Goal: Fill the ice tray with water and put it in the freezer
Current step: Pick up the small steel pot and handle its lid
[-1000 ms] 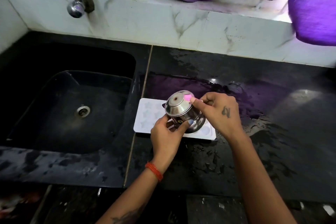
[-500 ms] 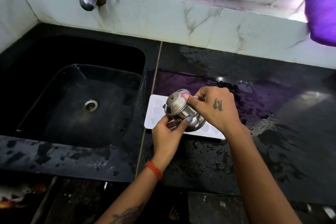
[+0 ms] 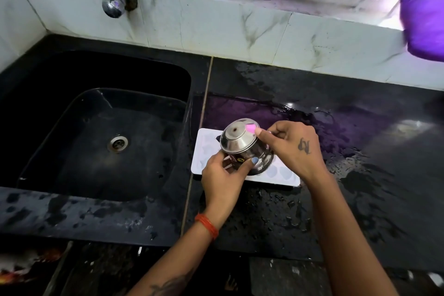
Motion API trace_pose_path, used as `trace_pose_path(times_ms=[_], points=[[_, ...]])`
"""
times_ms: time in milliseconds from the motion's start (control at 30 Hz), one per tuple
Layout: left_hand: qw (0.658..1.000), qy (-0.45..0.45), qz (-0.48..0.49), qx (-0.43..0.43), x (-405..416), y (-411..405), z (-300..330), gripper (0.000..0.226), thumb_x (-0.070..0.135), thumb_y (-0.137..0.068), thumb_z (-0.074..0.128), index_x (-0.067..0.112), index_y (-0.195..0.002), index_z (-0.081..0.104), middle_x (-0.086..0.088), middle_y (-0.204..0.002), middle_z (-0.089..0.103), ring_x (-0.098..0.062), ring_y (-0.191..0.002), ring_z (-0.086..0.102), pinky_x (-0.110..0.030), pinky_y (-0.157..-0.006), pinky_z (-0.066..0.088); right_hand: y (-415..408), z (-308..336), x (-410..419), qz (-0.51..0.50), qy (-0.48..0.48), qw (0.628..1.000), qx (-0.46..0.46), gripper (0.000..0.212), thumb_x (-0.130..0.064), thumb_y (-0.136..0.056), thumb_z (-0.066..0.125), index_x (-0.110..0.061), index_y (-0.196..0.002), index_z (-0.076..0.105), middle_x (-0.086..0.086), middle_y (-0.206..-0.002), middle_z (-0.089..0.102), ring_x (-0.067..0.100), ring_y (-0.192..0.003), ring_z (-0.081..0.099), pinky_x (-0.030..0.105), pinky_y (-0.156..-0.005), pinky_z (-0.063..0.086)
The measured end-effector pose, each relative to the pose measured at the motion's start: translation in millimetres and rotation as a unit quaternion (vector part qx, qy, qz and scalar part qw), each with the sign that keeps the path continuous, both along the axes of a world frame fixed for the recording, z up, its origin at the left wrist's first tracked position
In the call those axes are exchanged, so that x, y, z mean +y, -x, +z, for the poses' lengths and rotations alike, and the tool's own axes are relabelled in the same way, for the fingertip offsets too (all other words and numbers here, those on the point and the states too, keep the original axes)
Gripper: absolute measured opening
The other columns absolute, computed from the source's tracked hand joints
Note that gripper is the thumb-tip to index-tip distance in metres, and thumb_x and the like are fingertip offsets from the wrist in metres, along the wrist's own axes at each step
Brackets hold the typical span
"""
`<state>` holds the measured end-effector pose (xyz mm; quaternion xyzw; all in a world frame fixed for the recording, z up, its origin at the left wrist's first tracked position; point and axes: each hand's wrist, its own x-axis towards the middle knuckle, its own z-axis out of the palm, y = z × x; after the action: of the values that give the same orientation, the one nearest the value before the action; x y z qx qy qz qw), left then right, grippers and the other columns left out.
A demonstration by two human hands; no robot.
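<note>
- We are holding a steel cup with both hands above a white ice tray, the cup tipped so its base is facing up and to the left and its mouth is pointing down at the tray.
- Our left hand is gripping the near side of the cup, the thumb curling up across its wall and the other fingers wrapping under it on the left.
- Our right hand is gripping the far right side of the cup, a fingertip pressing against the edge of the base and the remaining fingers curling in behind the cup.
- The ice tray is lying flat on the wet black counter, just right of the seam beside the sink, with its long side running left to right.
- The tray is sitting directly under our fingers; whether they are touching it, we cannot tell.
- The tray's left end and its near right corner are showing, with shaped pockets visible at the right end; the middle is hidden behind the cup and our hands.
- Whether water is flowing from the cup we cannot tell.
- A tap is sticking out from the marble wall over the far side of the sink, and purple cloth is hanging at the far right.
</note>
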<state>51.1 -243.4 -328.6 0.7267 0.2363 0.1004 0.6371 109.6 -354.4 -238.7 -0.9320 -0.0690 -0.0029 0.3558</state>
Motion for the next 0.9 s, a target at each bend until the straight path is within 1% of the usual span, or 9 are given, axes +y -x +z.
trace_pose_path(times_ms=[33, 100, 233, 300, 400, 567, 633, 733, 900], points=[[1.000, 0.002, -0.003, 0.001, -0.5, -0.5, -0.1, 0.046, 0.051, -0.059, 0.080, 0.023, -0.094, 0.069, 0.003, -0.090, 0.072, -0.002, -0.082, 0.067, -0.021, -0.076, 0.053, 0.4, -0.6, -1.1, -0.005, -0.001, 1.000, -0.003, 0.036, -0.050, -0.080, 0.065, -0.019, -0.062, 0.065, -0.001, -0.059, 0.066, 0.017, -0.065, 0.063, 0.037, -0.070, 0.050], [1.000, 0.005, -0.005, 0.004, -2.0, -1.2, 1.1, 0.044, 0.046, -0.060, 0.082, 0.022, -0.095, 0.069, 0.003, -0.091, 0.071, -0.001, -0.081, 0.067, -0.021, -0.076, 0.053, 1.6, 0.1, -3.0, -0.011, 0.004, 1.000, -0.010, 0.035, -0.049, -0.081, 0.066, -0.018, -0.063, 0.065, -0.001, -0.059, 0.066, 0.017, -0.064, 0.063, 0.036, -0.069, 0.050], [0.999, 0.041, -0.018, 0.003, -7.6, -2.2, 5.4, 0.034, 0.034, -0.063, 0.084, 0.025, -0.091, 0.066, 0.006, -0.088, 0.072, 0.002, -0.078, 0.066, -0.011, -0.070, 0.049, 3.9, 4.1, -6.8, -0.008, 0.034, 0.999, -0.025, 0.036, -0.049, -0.082, 0.064, -0.018, -0.064, 0.064, -0.003, -0.056, 0.063, 0.017, -0.062, 0.061, 0.035, -0.067, 0.048], [0.998, 0.061, -0.026, 0.004, -10.5, -2.3, 5.4, 0.036, 0.033, -0.064, 0.084, 0.024, -0.094, 0.066, 0.006, -0.089, 0.072, 0.001, -0.080, 0.066, -0.007, -0.068, 0.048, 3.8, 5.1, -8.1, -0.006, 0.052, 0.998, -0.032, 0.036, -0.051, -0.082, 0.063, -0.019, -0.064, 0.064, -0.003, -0.055, 0.062, 0.019, -0.062, 0.061, 0.035, -0.067, 0.047], [0.997, 0.074, -0.030, 0.011, -14.0, -1.9, 4.5, 0.043, 0.033, -0.064, 0.084, 0.016, -0.100, 0.066, 0.004, -0.092, 0.071, -0.002, -0.084, 0.066, -0.003, -0.065, 0.045, 3.8, 6.1, -8.9, -0.004, 0.078, 0.996, -0.040, 0.037, -0.050, -0.082, 0.063, -0.017, -0.065, 0.063, -0.001, -0.054, 0.060, 0.021, -0.062, 0.060, 0.034, -0.066, 0.046], [0.995, 0.096, -0.031, 0.017, -19.0, -1.9, 2.0, 0.042, 0.035, -0.064, 0.084, 0.016, -0.097, 0.066, 0.002, -0.091, 0.071, -0.007, -0.085, 0.067, -0.007, -0.066, 0.046, 4.0, 7.5, -9.9, 0.006, 0.121, 0.991, -0.055, 0.037, -0.049, -0.083, 0.061, -0.016, -0.068, 0.065, -0.001, -0.055, 0.060, 0.020, -0.063, 0.059, 0.029, -0.061, 0.038], [0.994, 0.104, -0.031, 0.020, -20.4, -1.8, 2.2, 0.041, 0.034, -0.065, 0.083, 0.016, -0.097, 0.066, 0.003, -0.090, 0.072, -0.006, -0.085, 0.067, -0.006, -0.066, 0.045, 4.0, 8.7, -9.6, 0.012, 0.132, 0.989, -0.058, 0.039, -0.050, -0.084, 0.059, -0.015, -0.068, 0.065, 0.001, -0.057, 0.062, 0.020, -0.064, 0.059, 0.029, -0.060, 0.039], [0.993, 0.110, -0.033, 0.022, -21.4, -1.8, 2.7, 0.039, 0.033, -0.065, 0.083, 0.017, -0.097, 0.066, 0.003, -0.090, 0.072, -0.006, -0.085, 0.067, -0.007, -0.068, 0.046, 3.5, 9.3, -9.5, 0.014, 0.145, 0.987, -0.063, 0.039, -0.051, -0.084, 0.059, -0.016, -0.068, 0.065, 0.000, -0.058, 0.062, 0.020, -0.065, 0.059, 0.028, -0.060, 0.035], [0.995, 0.093, -0.029, 0.013, -22.4, -2.0, 2.9, 0.040, 0.034, -0.064, 0.083, 0.018, -0.097, 0.066, 0.004, -0.090, 0.072, -0.004, -0.084, 0.068, -0.009, -0.070, 0.048, 2.3, 7.1, -13.0, 0.004, 0.128, 0.990, -0.053, 0.039, -0.051, -0.083, 0.060, -0.016, -0.068, 0.066, 0.000, -0.058, 0.063, 0.019, -0.064, 0.059, 0.029, -0.060, 0.038]])
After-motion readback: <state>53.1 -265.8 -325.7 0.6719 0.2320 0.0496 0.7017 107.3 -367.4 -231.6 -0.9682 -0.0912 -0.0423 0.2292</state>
